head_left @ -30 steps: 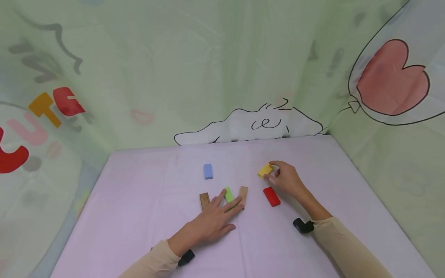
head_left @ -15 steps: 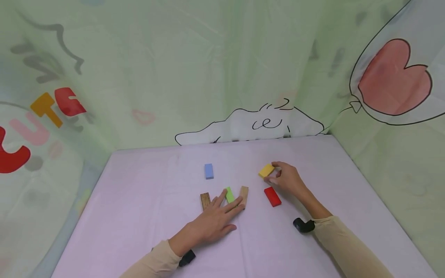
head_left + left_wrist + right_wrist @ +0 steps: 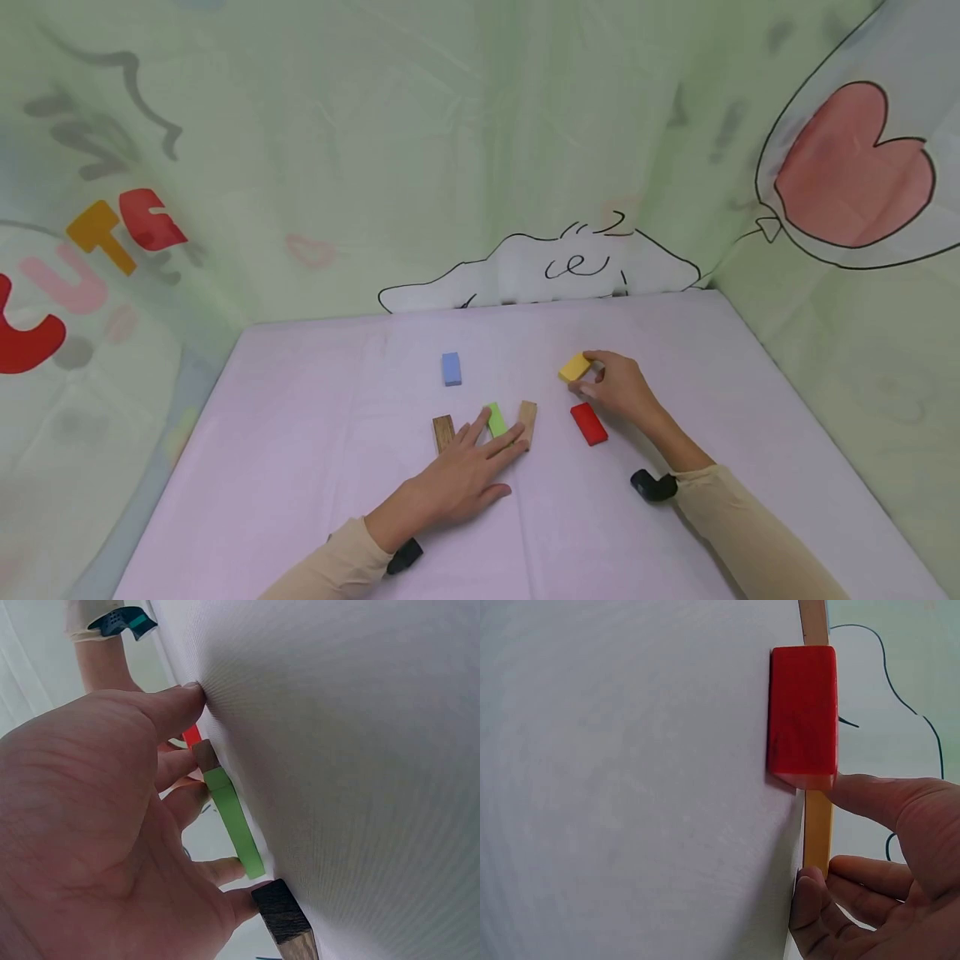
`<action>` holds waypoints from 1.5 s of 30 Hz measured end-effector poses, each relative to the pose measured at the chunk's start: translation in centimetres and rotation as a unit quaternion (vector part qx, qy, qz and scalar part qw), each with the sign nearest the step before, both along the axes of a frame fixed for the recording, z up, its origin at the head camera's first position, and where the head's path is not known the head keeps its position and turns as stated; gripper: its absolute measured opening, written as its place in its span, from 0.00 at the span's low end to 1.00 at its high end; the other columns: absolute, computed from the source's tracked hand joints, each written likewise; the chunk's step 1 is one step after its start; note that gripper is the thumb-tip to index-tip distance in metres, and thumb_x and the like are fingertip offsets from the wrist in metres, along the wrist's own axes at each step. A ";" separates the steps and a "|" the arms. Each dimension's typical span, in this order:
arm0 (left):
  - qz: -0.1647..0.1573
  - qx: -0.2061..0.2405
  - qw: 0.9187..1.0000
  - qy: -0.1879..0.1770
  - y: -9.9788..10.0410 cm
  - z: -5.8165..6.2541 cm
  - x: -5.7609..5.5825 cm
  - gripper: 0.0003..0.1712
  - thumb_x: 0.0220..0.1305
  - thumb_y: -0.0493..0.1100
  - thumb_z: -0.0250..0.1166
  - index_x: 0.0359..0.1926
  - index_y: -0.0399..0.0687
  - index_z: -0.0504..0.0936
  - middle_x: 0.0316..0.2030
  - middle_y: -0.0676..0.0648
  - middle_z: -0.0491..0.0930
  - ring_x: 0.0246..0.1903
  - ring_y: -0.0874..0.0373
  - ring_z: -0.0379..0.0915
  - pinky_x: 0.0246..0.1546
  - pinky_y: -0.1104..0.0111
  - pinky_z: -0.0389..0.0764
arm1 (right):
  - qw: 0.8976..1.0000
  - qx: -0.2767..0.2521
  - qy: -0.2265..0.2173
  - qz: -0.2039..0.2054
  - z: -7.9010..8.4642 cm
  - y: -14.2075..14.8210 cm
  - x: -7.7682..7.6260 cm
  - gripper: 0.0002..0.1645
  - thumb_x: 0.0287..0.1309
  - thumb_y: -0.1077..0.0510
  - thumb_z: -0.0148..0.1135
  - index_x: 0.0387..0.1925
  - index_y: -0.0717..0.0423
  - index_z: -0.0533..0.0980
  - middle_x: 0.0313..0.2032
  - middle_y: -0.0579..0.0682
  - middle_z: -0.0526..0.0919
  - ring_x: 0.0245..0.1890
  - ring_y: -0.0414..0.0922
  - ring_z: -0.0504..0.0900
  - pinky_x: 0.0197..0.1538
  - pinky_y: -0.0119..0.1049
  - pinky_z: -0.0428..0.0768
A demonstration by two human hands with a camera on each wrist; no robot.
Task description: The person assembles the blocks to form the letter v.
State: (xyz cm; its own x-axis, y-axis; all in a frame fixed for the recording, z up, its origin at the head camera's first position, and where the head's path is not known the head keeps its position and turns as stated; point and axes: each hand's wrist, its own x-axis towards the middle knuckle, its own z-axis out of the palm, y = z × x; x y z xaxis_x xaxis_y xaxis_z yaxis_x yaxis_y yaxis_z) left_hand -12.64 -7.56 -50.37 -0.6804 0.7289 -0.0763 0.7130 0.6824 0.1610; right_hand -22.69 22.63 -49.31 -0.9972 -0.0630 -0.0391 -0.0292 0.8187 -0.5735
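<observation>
My left hand [image 3: 461,479] lies palm down with its fingers spread over three flat blocks. Its fingertips touch a dark brown wooden block [image 3: 443,433], a green block [image 3: 496,421] and a light wooden block [image 3: 527,421], whose near ends it partly covers. From the left wrist view, the green block [image 3: 236,829] sits between the two wooden ones. Farther right, my right hand [image 3: 618,387] pinches a yellow block [image 3: 574,367] between thumb and fingers, the block lying at a slant on the cloth. Just nearer than that hand lies a red block [image 3: 589,424], which the right hand leaves untouched.
A blue block [image 3: 451,369] lies by itself toward the back of the table [image 3: 322,433], which a pale lilac cloth covers. Printed fabric walls [image 3: 360,167] rise at the back and both sides. A black wrist camera [image 3: 654,486] sticks out by the right cuff.
</observation>
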 end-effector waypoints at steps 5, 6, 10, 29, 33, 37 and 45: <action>-0.001 -0.001 1.000 -0.003 -0.1 -0.1 0.0 0.39 0.80 0.60 0.56 0.85 0.63 0.55 0.86 0.57 0.47 0.85 0.34 0.39 0.77 0.40 0.66 | 1.000 0.000 -0.004 -0.003 0.1 0.0 0.1 0.41 0.61 0.52 0.76 0.70 0.66 0.74 0.43 0.62 0.85 0.38 0.51 0.78 0.34 0.32 0.78; -0.001 -0.002 1.000 -0.003 -0.1 -0.1 0.0 0.39 0.81 0.60 0.56 0.85 0.63 0.55 0.86 0.57 0.47 0.85 0.34 0.39 0.77 0.40 0.66 | 1.000 0.000 -0.003 -0.003 0.1 0.0 0.1 0.40 0.61 0.52 0.76 0.70 0.65 0.74 0.43 0.62 0.85 0.38 0.51 0.79 0.34 0.32 0.78; -0.002 -0.005 1.000 0.001 -0.1 0.0 0.0 0.39 0.81 0.60 0.55 0.85 0.63 0.55 0.86 0.57 0.47 0.85 0.33 0.40 0.77 0.41 0.66 | 1.000 0.001 0.000 -0.001 0.0 0.0 0.0 0.40 0.61 0.52 0.76 0.70 0.65 0.74 0.44 0.63 0.85 0.38 0.52 0.79 0.34 0.32 0.78; -0.001 -0.011 1.000 0.005 -0.1 0.1 -0.2 0.40 0.81 0.61 0.55 0.85 0.63 0.53 0.87 0.57 0.46 0.85 0.34 0.39 0.77 0.41 0.67 | 0.999 -0.024 0.012 0.026 0.4 -0.7 -0.2 0.35 0.61 0.55 0.74 0.68 0.63 0.77 0.34 0.58 0.82 0.35 0.49 0.77 0.32 0.34 0.75; -0.002 -0.009 1.000 0.004 0.0 0.2 -0.1 0.40 0.81 0.60 0.55 0.85 0.63 0.54 0.86 0.57 0.47 0.85 0.33 0.40 0.77 0.40 0.67 | 0.999 -0.029 0.009 0.030 0.7 -1.2 0.2 0.35 0.61 0.56 0.73 0.68 0.63 0.77 0.37 0.58 0.82 0.36 0.49 0.77 0.31 0.34 0.76; -0.005 -0.011 1.000 0.005 0.0 0.2 0.0 0.39 0.81 0.60 0.55 0.85 0.62 0.55 0.86 0.56 0.47 0.85 0.33 0.40 0.76 0.41 0.68 | 0.999 -0.026 0.013 0.045 0.9 -1.8 0.7 0.35 0.61 0.57 0.74 0.68 0.63 0.77 0.38 0.59 0.83 0.35 0.48 0.77 0.30 0.33 0.76; -0.003 -0.011 1.000 0.004 0.0 0.2 -0.1 0.39 0.81 0.60 0.55 0.85 0.63 0.55 0.86 0.57 0.47 0.85 0.34 0.40 0.76 0.41 0.68 | 0.997 -0.024 0.016 0.066 1.1 -2.8 1.1 0.36 0.62 0.56 0.75 0.69 0.60 0.76 0.41 0.60 0.84 0.34 0.48 0.77 0.32 0.33 0.76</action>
State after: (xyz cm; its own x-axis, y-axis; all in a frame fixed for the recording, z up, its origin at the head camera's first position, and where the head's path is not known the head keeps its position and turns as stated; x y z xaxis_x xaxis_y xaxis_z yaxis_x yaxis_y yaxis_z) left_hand -12.72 -7.58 -50.21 -0.6768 0.7311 -0.0861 0.7182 0.6814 0.1408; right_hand -21.58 19.79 -48.18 -0.9806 -0.1958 -0.0011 -0.1546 0.7776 -0.6095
